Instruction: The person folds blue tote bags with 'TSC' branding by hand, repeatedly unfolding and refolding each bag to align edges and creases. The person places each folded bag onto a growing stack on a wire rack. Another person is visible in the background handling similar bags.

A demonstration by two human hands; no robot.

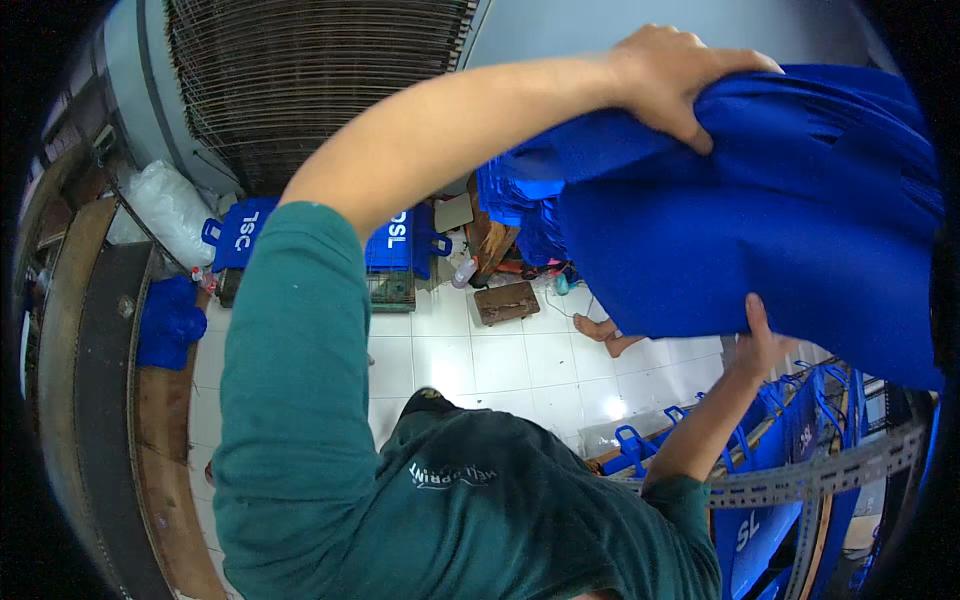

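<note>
A thick stack of blue fabric sheets [680,240] is held up on the right, its layers showing along the far right side. My left hand [670,85] reaches across and grips the far edge, thumb on the near face and fingers over the top. Down at the lower edge, my right hand [762,350] pinches the same stack, its thumb lying on the face and the other fingers mostly hidden behind. More blue cloth pieces [525,195] lie piled just left of the stack, partly covered by it.
Blue bags with handles [240,235] lie on a low stand at left. Others hang at the right on a rack [790,420] with a perforated metal rail [830,480]. Another person's bare feet [605,335] show near a brown box [507,302]. Wire racks [310,80] stand at the back.
</note>
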